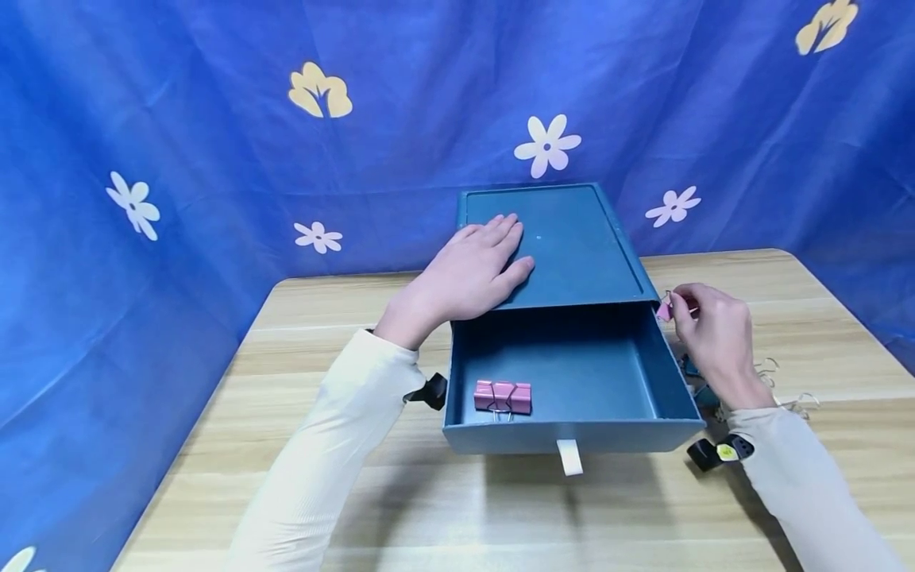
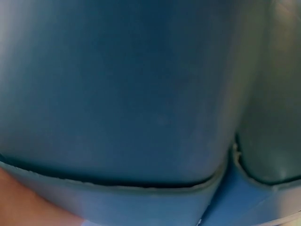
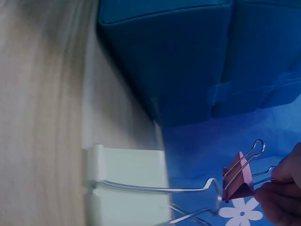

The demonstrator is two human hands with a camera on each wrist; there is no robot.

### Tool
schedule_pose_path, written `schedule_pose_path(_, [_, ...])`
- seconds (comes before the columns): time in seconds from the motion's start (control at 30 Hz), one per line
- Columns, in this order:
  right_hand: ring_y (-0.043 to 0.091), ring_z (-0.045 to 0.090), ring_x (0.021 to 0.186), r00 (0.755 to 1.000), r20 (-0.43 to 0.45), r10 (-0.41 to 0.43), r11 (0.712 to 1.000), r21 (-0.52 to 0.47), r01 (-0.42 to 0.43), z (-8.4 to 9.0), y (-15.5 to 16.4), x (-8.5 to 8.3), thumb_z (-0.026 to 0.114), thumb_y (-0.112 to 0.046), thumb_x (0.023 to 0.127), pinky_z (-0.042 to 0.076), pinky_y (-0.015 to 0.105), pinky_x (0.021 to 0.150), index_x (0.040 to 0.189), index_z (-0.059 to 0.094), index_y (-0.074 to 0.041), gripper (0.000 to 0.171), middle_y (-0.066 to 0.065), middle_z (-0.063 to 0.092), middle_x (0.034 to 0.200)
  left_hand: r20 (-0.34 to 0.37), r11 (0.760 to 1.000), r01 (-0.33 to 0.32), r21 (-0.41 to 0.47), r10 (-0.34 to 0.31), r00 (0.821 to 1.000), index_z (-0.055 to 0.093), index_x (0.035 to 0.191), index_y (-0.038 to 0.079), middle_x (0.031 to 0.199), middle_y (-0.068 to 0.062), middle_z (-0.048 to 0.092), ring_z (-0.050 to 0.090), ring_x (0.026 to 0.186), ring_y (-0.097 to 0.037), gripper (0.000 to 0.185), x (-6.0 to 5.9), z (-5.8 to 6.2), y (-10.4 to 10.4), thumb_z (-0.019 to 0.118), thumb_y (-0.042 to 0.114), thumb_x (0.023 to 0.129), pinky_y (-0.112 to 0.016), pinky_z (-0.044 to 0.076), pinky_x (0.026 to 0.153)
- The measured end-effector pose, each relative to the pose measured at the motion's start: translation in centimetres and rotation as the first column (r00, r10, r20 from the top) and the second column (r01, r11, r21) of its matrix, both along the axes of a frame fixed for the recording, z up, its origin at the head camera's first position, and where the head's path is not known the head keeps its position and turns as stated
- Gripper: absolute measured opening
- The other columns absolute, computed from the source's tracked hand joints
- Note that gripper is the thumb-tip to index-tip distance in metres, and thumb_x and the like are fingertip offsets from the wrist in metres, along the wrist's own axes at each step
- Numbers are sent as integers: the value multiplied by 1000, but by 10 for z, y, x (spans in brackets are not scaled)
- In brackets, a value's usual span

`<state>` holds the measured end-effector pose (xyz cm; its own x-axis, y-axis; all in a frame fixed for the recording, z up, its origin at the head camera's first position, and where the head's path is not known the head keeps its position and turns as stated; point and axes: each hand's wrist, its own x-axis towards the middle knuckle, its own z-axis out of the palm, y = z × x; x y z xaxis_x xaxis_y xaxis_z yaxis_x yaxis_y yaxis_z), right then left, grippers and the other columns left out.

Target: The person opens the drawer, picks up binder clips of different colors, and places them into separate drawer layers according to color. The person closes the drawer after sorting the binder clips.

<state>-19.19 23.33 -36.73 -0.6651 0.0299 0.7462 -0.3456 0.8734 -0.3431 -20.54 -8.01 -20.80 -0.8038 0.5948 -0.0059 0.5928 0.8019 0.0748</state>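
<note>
A blue box (image 1: 572,238) stands on the table with its drawer (image 1: 500,438) pulled out; a white tab (image 1: 569,457) hangs from the drawer front. Inside the drawer, near its front left, lies a pink binder clip (image 1: 503,396). My left hand (image 1: 472,266) rests flat on the box top, fingers extended. Beside the box's right side, my right hand (image 1: 718,334) pinches a smaller pink binder clip (image 3: 239,178) by one wire handle. The left wrist view shows mostly the box's blue surface (image 2: 117,103).
Several more binder clips (image 1: 801,403) lie on the table right of the drawer, partly hidden by my right wrist. A pale green binder clip (image 3: 131,165) appears close up in the right wrist view. Behind the wooden table (image 1: 300,318) hangs a blue flowered curtain (image 1: 415,159).
</note>
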Motion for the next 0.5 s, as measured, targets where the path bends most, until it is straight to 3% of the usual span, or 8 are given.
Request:
schedule_pose_path(0.1, [34,66,62,1000,23,-19,1000,-5,19,6,1,3,64,-4,89,39,19,51,89,69,7,12,23,69,78,-2,1000,0,2,0,1000,19,153,5,160,-10,15,10,148,-21,61,0,0,0,28,40,105,-35,9,118])
schedule_pose_path(0.27, [35,66,64,998,54,-38,999,-37,40,15,2,10,64,-7,90,25,0,56,93,69,7,15,23,69,79,-5,1000,4,-1,-4,1000,19,153,4,160,-10,15,10,148,-22,61,0,1,1,28,40,105,-36,9,118])
schedule_pose_path(0.5, [35,67,64,998,52,-33,998,-43,36,22,0,13,64,-9,91,25,0,56,92,70,6,16,23,69,78,2,1000,0,4,0,1000,19,153,5,160,-9,15,9,148,-21,61,0,1,0,28,41,105,-36,8,118])
